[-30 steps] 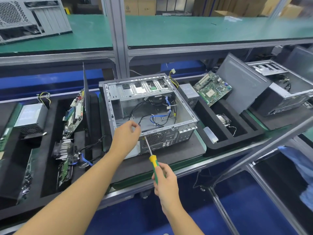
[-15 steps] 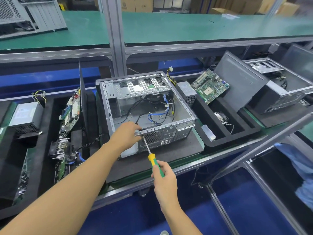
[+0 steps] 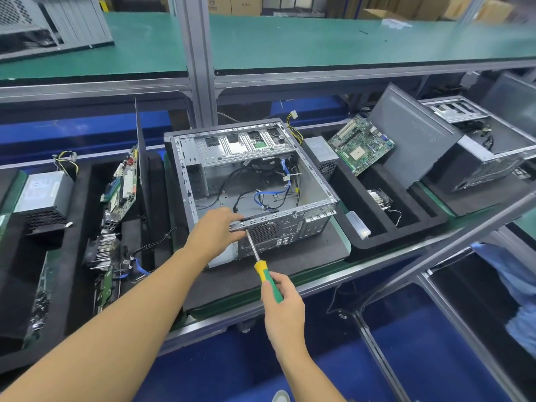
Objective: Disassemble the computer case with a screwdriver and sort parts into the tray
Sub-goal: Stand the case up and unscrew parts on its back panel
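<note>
An open grey computer case [image 3: 316, 181] lies on its side on a black mat, with black and blue cables inside. My left hand [image 3: 213, 232] grips the case's near top rail, thumb under it and fingers over it. My right hand [image 3: 282, 303] holds a yellow and green screwdriver [image 3: 265, 275] by the handle. Its metal shaft slants up to the case's rear panel just below my left hand. A black foam tray [image 3: 385, 239] to the right holds a motherboard [image 3: 362, 143], a power supply [image 3: 322, 152] and a heatsink [image 3: 380, 198].
Another black tray [image 3: 78, 285] on the left holds a power supply [image 3: 43, 195], a board [image 3: 121, 184] on edge and small parts. A dark side panel [image 3: 412, 137] leans against a second case [image 3: 490, 152] at the right. A green shelf [image 3: 319, 39] runs above.
My left hand came down from above the case and took hold of the near top rail. The screwdriver tip stays at the rear panel under that hand.
</note>
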The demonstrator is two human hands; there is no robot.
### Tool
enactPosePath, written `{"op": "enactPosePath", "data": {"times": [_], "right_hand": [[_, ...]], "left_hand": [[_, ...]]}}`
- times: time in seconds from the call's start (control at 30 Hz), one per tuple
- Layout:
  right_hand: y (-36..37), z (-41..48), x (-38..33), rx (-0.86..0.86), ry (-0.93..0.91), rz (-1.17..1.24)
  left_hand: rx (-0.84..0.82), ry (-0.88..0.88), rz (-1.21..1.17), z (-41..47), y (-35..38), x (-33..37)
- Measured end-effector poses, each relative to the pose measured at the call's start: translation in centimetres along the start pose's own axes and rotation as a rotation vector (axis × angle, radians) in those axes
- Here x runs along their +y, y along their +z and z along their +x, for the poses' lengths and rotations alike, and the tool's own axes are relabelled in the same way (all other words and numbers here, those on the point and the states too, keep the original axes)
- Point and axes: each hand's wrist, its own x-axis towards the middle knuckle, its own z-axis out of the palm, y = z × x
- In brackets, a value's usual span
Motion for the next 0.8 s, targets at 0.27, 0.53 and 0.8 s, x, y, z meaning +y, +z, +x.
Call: {"op": "enactPosePath", "data": {"times": [0.27,0.53,0.8], "right_hand": [[-0.5,0.8,-0.6,-0.071,0.271,0.230],[-0.5,0.3,-2.6,-0.045,-0.182,-0.369],[-1.4,1.7,-3.4,-0.219,0.658,0.480]], "left_hand": [[-0.012,0.004,0.007,-0.1,-0.2,0.1],[-0.019,-0.014,0.014,0.0,0.0,0.2],[-0.015,-0.011,0.014,0.0,-0.1,0.3]]}}
